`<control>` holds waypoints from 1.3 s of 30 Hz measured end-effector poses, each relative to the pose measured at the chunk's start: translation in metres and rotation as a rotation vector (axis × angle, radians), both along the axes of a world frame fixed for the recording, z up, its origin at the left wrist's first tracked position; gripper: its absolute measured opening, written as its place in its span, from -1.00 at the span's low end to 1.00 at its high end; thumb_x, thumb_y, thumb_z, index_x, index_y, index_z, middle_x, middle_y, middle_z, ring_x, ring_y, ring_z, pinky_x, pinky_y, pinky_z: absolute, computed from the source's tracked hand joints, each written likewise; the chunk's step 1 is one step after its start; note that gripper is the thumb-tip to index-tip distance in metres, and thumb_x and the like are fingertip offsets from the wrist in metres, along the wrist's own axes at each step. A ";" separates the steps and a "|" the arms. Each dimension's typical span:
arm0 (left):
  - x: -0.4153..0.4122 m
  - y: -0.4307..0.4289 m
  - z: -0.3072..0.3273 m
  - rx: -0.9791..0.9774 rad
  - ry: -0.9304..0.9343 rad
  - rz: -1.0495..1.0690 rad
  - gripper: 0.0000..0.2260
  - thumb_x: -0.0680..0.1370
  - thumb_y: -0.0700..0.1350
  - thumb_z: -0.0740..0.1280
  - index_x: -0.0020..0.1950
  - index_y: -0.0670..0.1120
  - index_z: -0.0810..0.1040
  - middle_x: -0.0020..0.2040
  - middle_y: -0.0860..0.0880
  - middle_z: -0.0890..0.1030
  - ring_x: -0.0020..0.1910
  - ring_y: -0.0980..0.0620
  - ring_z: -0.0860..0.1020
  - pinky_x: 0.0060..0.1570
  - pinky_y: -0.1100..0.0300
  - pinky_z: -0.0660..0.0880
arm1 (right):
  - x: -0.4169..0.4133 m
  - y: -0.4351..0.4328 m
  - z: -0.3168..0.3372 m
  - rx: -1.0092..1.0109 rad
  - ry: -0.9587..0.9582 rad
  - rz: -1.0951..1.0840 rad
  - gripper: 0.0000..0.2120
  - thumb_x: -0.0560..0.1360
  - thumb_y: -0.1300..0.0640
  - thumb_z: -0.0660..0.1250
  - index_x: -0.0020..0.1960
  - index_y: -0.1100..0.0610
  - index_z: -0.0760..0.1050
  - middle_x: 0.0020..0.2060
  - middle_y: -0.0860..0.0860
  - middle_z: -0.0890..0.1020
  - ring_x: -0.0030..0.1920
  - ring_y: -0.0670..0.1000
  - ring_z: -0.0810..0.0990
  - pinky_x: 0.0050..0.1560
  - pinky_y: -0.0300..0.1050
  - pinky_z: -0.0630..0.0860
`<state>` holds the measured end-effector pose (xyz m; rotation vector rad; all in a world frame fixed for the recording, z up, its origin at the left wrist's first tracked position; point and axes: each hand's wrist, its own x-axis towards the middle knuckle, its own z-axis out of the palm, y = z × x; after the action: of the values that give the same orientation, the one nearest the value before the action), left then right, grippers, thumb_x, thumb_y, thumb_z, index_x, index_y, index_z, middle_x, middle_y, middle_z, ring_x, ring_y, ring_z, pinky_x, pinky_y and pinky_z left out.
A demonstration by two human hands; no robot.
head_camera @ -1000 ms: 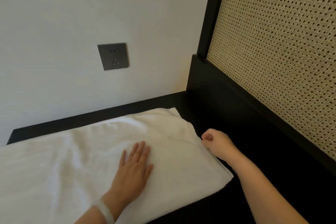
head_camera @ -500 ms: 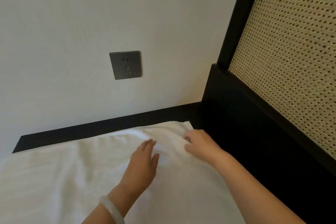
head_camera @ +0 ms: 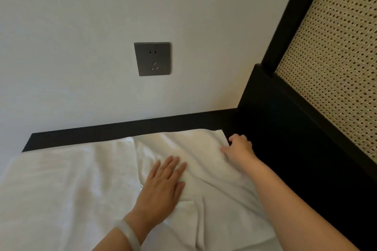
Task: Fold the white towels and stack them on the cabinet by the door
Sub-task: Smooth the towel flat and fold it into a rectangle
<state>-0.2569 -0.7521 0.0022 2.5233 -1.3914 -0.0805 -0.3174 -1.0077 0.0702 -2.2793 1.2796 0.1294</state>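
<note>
A white towel lies spread on a black cabinet top, and its right part is folded over onto it. My left hand lies flat on this folded layer with straight fingers and presses it down. My right hand is at the towel's far right corner, fingers curled over the edge and gripping the cloth. A pale bangle sits on my left wrist.
A white wall with a grey socket plate rises right behind the cabinet. To the right stands a black frame with a woven cane panel. The black top continues to the right of the towel.
My right hand has carried the towel's corner from the near right edge toward the far right corner. My left hand stays flat on the towel. The view moved closer and to the left.
</note>
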 end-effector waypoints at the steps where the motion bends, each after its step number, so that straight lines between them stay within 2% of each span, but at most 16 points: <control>1: 0.000 -0.001 0.000 -0.007 -0.012 0.000 -0.56 0.67 0.12 0.01 0.52 0.07 0.34 0.50 0.04 0.37 0.52 0.04 0.26 0.45 0.03 0.05 | 0.007 0.003 0.001 0.046 -0.013 -0.045 -0.42 0.52 0.04 0.43 0.45 0.20 0.32 0.36 0.16 0.39 0.31 0.18 0.44 0.20 0.00 0.47; 5: -0.002 0.000 -0.001 -0.010 -0.033 0.004 -0.55 0.68 0.12 -0.02 0.54 0.07 0.31 0.52 0.04 0.34 0.53 0.04 0.24 0.46 0.01 0.04 | 0.021 0.010 0.011 0.459 -0.176 -0.222 -0.36 0.45 0.09 0.53 0.41 0.26 0.35 0.09 0.16 0.59 0.00 0.09 0.60 0.01 -0.02 0.61; 7: -0.002 0.001 -0.003 -0.012 -0.034 0.012 -0.54 0.69 0.14 -0.07 0.54 0.07 0.29 0.53 0.05 0.33 0.54 0.05 0.21 0.46 0.01 0.03 | 0.021 0.007 0.021 0.665 -0.228 -0.265 -0.49 0.44 0.13 0.54 0.30 0.28 0.49 -0.08 0.13 0.62 -0.25 -0.01 0.52 -0.28 -0.17 0.52; 8: -0.002 0.001 -0.002 -0.012 -0.032 0.013 -0.54 0.69 0.14 -0.09 0.54 0.08 0.29 0.53 0.05 0.32 0.54 0.05 0.21 0.46 0.02 0.01 | 0.021 0.007 0.026 0.723 -0.212 -0.250 -0.58 0.43 0.12 0.55 0.21 0.28 0.57 -0.13 0.12 0.62 -0.31 -0.03 0.47 -0.34 -0.20 0.44; 10: -0.002 0.001 -0.002 -0.017 -0.039 0.018 -0.54 0.69 0.15 -0.09 0.54 0.09 0.29 0.53 0.06 0.32 0.54 0.06 0.20 0.47 0.02 0.00 | 0.022 0.006 0.026 0.638 -0.111 -0.109 -0.68 0.42 0.06 0.55 0.08 0.21 0.63 -0.12 0.07 0.63 -0.24 -0.04 0.49 -0.24 -0.17 0.45; 12: -0.003 0.001 -0.001 -0.019 -0.043 0.021 -0.56 0.69 0.14 -0.05 0.53 0.09 0.31 0.52 0.06 0.35 0.53 0.07 0.23 0.46 0.02 0.02 | 0.024 0.014 0.022 0.478 -0.038 0.089 -0.76 0.43 0.03 0.53 0.03 0.12 0.64 -0.04 0.02 0.65 -0.05 -0.01 0.58 0.00 -0.09 0.53; 14: -0.004 0.001 -0.001 -0.019 -0.045 0.023 -0.57 0.68 0.12 -0.01 0.51 0.08 0.36 0.50 0.05 0.38 0.52 0.06 0.26 0.46 0.01 0.05 | 0.024 0.026 0.018 0.490 -0.065 0.169 -0.80 0.41 0.08 0.55 -0.03 0.10 0.61 -0.04 0.05 0.68 0.02 0.05 0.64 0.15 0.05 0.58; 18: -0.005 0.001 -0.002 -0.031 -0.054 0.033 -0.58 0.67 0.11 0.03 0.49 0.08 0.37 0.50 0.06 0.38 0.52 0.07 0.25 0.46 0.01 0.06 | 0.027 0.032 0.020 0.609 -0.075 0.093 -0.66 0.36 0.19 0.59 0.06 0.12 0.55 -0.05 0.11 0.69 -0.03 0.10 0.69 0.07 0.10 0.63; 20: -0.005 0.000 -0.002 -0.034 -0.061 0.032 -0.58 0.67 0.10 0.05 0.49 0.07 0.38 0.50 0.05 0.38 0.52 0.07 0.25 0.46 0.01 0.06 | 0.029 0.029 0.021 0.627 -0.048 0.130 -0.71 0.39 0.20 0.54 0.09 0.11 0.60 -0.05 0.08 0.71 -0.03 0.09 0.70 0.10 0.10 0.62; 22: -0.004 0.000 -0.001 -0.041 -0.065 0.033 -0.58 0.66 0.11 0.07 0.49 0.07 0.39 0.50 0.05 0.37 0.52 0.07 0.25 0.45 0.01 0.07 | 0.034 0.020 0.021 0.484 -0.108 0.165 -0.86 0.44 0.18 0.47 0.00 0.16 0.65 -0.11 0.07 0.71 -0.09 0.05 0.70 -0.01 -0.04 0.61; 24: -0.005 0.000 0.000 -0.054 -0.066 0.033 -0.58 0.65 0.10 0.08 0.47 0.07 0.41 0.50 0.05 0.38 0.52 0.08 0.26 0.45 0.01 0.10 | 0.038 0.008 0.022 0.331 -0.165 0.171 -0.82 0.44 0.17 0.42 -0.06 0.28 0.64 -0.18 0.15 0.68 -0.18 0.07 0.66 -0.16 -0.08 0.54; 27: -0.005 0.000 0.000 -0.055 -0.053 0.040 -0.58 0.64 0.11 0.08 0.48 0.08 0.41 0.50 0.06 0.37 0.52 0.09 0.26 0.43 0.03 0.11 | 0.046 -0.009 0.022 0.214 -0.164 0.197 -0.84 0.50 0.19 0.39 -0.08 0.29 0.64 -0.19 0.16 0.66 -0.14 0.08 0.65 -0.10 -0.10 0.56; 30: -0.004 0.000 -0.004 -0.065 -0.034 0.042 -0.58 0.65 0.11 0.06 0.49 0.09 0.39 0.51 0.07 0.36 0.52 0.09 0.25 0.43 0.02 0.12 | 0.049 -0.031 0.015 0.171 -0.230 0.114 -0.85 0.53 0.23 0.34 -0.14 0.32 0.58 -0.26 0.11 0.56 -0.22 0.06 0.54 -0.18 -0.10 0.47; 33: -0.003 -0.001 -0.006 -0.069 -0.039 0.025 -0.57 0.63 0.09 0.10 0.47 0.06 0.42 0.50 0.05 0.38 0.52 0.07 0.27 0.42 0.00 0.15 | 0.048 -0.053 0.009 0.109 -0.318 -0.001 -0.89 0.52 0.27 0.35 -0.17 0.26 0.57 -0.26 0.07 0.58 -0.20 0.06 0.55 -0.24 -0.13 0.43; 36: -0.002 -0.002 -0.006 -0.071 -0.055 0.017 -0.57 0.62 0.08 0.10 0.46 0.05 0.44 0.49 0.04 0.40 0.51 0.05 0.30 0.41 -0.01 0.17 | 0.044 -0.064 0.002 0.047 -0.319 -0.041 -0.92 0.53 0.23 0.40 -0.13 0.11 0.55 -0.15 0.04 0.61 -0.07 0.05 0.60 -0.09 -0.11 0.48; 39: -0.002 -0.001 -0.007 -0.074 -0.055 0.010 -0.57 0.62 0.08 0.11 0.46 0.04 0.45 0.48 0.03 0.41 0.50 0.05 0.31 0.41 -0.01 0.17 | 0.045 -0.067 -0.010 0.042 -0.288 -0.026 -0.92 0.55 0.21 0.38 -0.12 0.10 0.52 -0.12 0.05 0.61 -0.03 0.07 0.60 -0.05 -0.11 0.47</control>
<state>-0.2594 -0.7532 -0.0048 2.4892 -1.3756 0.0426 -0.2724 -1.0750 0.0599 -2.1516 1.1434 -0.1739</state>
